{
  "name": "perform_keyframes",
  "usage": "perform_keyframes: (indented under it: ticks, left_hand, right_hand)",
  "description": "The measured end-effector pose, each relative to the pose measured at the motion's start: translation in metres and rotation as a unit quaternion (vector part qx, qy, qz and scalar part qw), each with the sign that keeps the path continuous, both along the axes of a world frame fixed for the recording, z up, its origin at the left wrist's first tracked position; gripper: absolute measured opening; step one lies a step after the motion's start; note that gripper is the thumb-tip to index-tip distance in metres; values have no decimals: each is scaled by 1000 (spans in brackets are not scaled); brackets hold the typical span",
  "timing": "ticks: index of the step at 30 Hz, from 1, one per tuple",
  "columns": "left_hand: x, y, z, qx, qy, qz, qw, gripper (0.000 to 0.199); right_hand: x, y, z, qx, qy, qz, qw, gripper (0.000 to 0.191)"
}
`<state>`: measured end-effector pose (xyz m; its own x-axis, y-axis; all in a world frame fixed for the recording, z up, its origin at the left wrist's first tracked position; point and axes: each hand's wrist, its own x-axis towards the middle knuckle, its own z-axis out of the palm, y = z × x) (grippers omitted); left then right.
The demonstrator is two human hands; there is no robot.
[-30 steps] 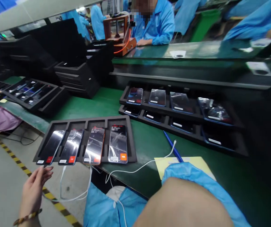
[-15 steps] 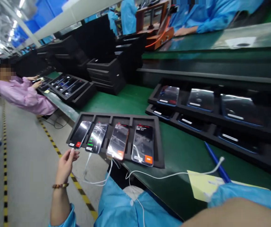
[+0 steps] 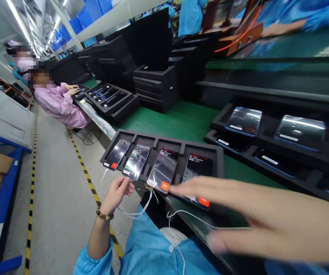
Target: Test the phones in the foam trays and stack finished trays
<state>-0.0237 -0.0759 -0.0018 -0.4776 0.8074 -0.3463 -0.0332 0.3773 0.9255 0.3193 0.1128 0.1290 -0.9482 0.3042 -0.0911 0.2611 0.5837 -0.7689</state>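
Left hand (image 3: 117, 191) pinching white cable (image 3: 141, 210) below second phone (image 3: 136, 162); right hand (image 3: 256, 214) open, blurred, over tray (image 3: 164, 140).

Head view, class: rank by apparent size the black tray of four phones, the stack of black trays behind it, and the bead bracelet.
1. Black tray of four phones
2. Stack of black trays, though it stands farther back, so unsure against the first
3. Bead bracelet by the left hand, clearly smallest

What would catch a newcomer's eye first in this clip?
The blurred right hand sweeping across the foreground toward four lit phones in a black tray at the bench edge. The left hand pinches a white cable under the second phone.
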Motion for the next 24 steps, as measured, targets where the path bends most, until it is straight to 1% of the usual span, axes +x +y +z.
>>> perform_keyframes:
  ticks: [2, 4, 7, 9, 12, 14, 15, 16, 17, 18, 19, 20, 22, 24]
  left_hand:
    - [3, 5, -4, -3, -57, 7, 998, 60]
    - [4, 8, -7, -8, -64, 14, 998, 61]
    - [10, 11, -15, -10, -64, 39, 997, 58]
    - [20, 15, -23, 0, -54, 69, 996, 58]
    - [36, 18, -34, 18, -31, 116, 993, 67]
    - [38, 14, -35, 29, -19, 135, 990, 71]
    - [33, 10, -34, 36, 3, 149, 988, 71]
    - [25, 5, -30, 45, 45, 172, 983, 69]
    - [13, 0, -25, 54, 105, 205, 972, 66]
    - [-1, -5, -19, 59, 173, 242, 953, 61]
    - [-18, -10, -12, 58, 238, 281, 928, 55]
    - [-34, -13, -5, 42, 269, 302, 914, 49]
    - [-63, -14, 5, 6, 241, 292, 925, 42]
    - [-79, -10, 11, -16, 182, 248, 951, 46]
  right_hand:
    - [-17, 11, -3, -13, -18, -1, 1000, 72]
    - [-25, 18, -9, -23, -32, -14, 999, 73]
    - [-25, 24, -16, -31, -51, -14, 998, 74]
    - [-23, 25, -17, -33, -52, -17, 998, 74]
    - [-21, 25, -13, -29, -56, -34, 997, 77]
    - [-19, 25, -12, -25, -55, -46, 997, 77]
    - [-17, 26, -12, -23, -53, -53, 997, 77]
    - [-15, 28, -13, -18, -50, -61, 997, 76]
    - [-13, 31, -16, -10, -46, -74, 996, 75]
    - [-11, 36, -20, 3, -41, -92, 995, 74]
    - [-10, 41, -26, 19, -39, -112, 993, 74]
    - [-9, 48, -33, 37, -38, -135, 989, 75]
    - [-9, 64, -51, 72, -54, -180, 980, 79]
    - [-12, 79, -69, 103, -83, -215, 968, 84]
